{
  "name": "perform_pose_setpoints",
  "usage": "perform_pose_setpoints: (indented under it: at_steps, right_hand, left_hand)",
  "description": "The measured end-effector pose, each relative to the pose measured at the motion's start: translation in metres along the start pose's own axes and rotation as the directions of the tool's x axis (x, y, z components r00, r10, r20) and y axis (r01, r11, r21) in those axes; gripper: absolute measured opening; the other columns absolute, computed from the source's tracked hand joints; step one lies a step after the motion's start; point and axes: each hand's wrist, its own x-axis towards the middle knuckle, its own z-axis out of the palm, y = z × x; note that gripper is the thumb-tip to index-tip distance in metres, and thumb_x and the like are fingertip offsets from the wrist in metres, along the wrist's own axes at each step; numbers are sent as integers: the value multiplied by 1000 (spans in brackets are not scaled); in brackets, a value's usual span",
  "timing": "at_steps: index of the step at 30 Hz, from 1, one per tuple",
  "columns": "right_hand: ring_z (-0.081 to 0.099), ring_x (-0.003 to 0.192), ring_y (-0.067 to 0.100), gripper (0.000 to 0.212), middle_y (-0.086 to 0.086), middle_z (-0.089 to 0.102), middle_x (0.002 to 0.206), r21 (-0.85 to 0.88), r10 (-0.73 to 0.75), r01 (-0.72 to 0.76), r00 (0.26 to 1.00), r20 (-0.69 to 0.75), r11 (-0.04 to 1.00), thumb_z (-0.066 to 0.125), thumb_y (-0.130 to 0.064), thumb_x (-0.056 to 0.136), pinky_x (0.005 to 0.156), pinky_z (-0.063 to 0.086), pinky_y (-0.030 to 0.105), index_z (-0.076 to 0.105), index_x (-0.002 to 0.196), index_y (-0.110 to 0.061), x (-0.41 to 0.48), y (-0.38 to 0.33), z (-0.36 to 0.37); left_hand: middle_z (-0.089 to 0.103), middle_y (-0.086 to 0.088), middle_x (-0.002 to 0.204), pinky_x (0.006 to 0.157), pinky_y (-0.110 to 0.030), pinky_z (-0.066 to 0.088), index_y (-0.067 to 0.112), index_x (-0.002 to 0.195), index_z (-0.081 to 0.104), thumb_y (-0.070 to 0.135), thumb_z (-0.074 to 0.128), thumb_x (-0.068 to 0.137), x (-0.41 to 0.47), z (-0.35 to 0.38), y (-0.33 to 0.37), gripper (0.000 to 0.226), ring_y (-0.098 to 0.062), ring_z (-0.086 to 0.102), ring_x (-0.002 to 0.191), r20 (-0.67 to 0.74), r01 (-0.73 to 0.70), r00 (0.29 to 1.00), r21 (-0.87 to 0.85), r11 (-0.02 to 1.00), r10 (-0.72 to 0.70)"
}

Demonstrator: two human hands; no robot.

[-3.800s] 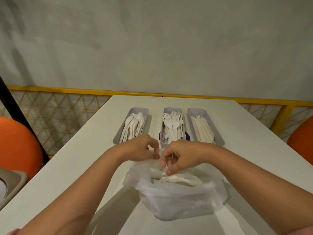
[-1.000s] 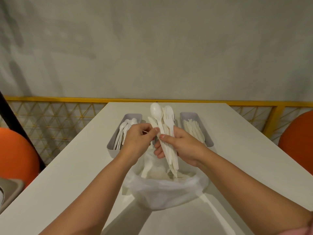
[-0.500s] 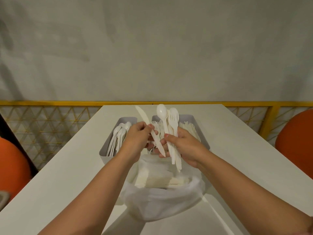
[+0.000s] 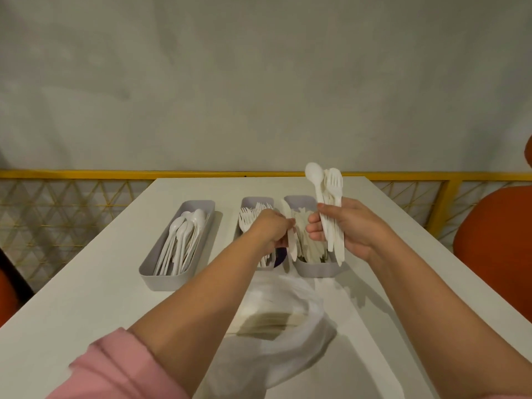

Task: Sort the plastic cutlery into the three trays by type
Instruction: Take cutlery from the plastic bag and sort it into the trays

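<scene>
The left hand (image 4: 273, 230) pinches a single white knife (image 4: 291, 246) between curled fingers (image 4: 283, 226) and holds it low over the seam where the middle tray (image 4: 257, 200) of forks meets the right tray (image 4: 316, 272) of knives. That seam is the main hazard, I judge: if the knife is let go here, or tips leftward, it may drop among the forks or wedge between the two walls instead of joining its own kind. The right hand (image 4: 357, 228) is closed round an upright bundle of cutlery (image 4: 331, 194), a spoon (image 4: 314, 171) and forks fanning out above the thumb and handles poking out below, just over the right tray. A slackening grip could spill mixed pieces straight into the sorted knives. The left tray (image 4: 172, 280) of spoons stands apart from the hands. Both forearms reach across the thin plastic bag (image 4: 290, 341) of unsorted pieces on the tabletop (image 4: 86, 298), so a careless pull-back might drag or tip it.
</scene>
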Motion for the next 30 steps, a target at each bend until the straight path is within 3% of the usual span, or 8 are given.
perform_pose_setpoints:
  at_steps: [5,9,12,15,17,21,25,30]
  right_hand:
    - [60,44,17,11,8,60,55,14,-13,13,1000,13,1000,44,-6,97,43,53,25,53,92,-2,8,3,-5]
    - [58,44,17,12,8,59,57,-22,-31,31,999,24,999,45,-8,97,43,52,24,53,88,-6,13,2,-7]
    - [58,48,18,11,6,61,58,-61,-40,42,999,33,997,47,-11,97,46,52,25,54,90,-7,14,5,-10]
    - [58,49,17,9,7,61,61,-52,-41,43,998,37,998,47,-11,97,46,51,26,55,95,-8,15,7,-13]
    - [58,48,17,8,7,61,61,-38,-43,44,998,35,998,47,-11,97,45,50,25,54,97,-8,15,8,-14]
    - [57,49,16,9,7,60,62,-58,-46,48,998,36,997,46,-11,97,44,47,24,55,95,-8,14,11,-14]
    - [56,46,14,13,8,59,62,-49,-32,35,998,50,998,45,-10,97,42,46,22,57,92,-12,12,14,-11]
    - [57,45,14,14,10,57,62,-90,-28,36,996,81,995,45,-11,98,42,49,24,58,98,-6,12,18,-3]
  left_hand:
    - [54,-10,78,53,-25,47,8,94,47,3,55,90,24,21,2,10,-22,55,67,-32,-14,999,153,988,19]
    - [56,-17,109,78,-36,52,3,114,47,10,54,89,38,33,-6,27,-26,56,92,-47,-44,997,258,965,58]
    - [57,-18,109,69,-24,47,2,111,51,11,51,91,42,36,-9,22,-21,56,85,-35,-80,995,324,943,96]
    - [59,-18,117,76,-27,44,-1,116,56,11,53,89,48,36,-13,30,-27,59,103,-55,-78,992,450,889,115]
    - [62,-17,112,74,-26,46,0,114,59,13,54,88,46,35,-12,29,-26,61,98,-49,-80,992,466,881,116]
    - [64,-19,99,78,-34,55,-1,111,60,15,45,95,36,27,-8,27,-23,61,80,-29,-148,987,169,974,155]
    - [62,-7,84,69,-31,52,5,98,63,28,38,100,16,20,2,34,-17,59,71,-17,-220,975,-110,969,219]
    - [59,3,63,54,-21,48,9,83,63,25,54,94,1,16,9,21,-10,56,57,17,-281,959,-105,954,284]
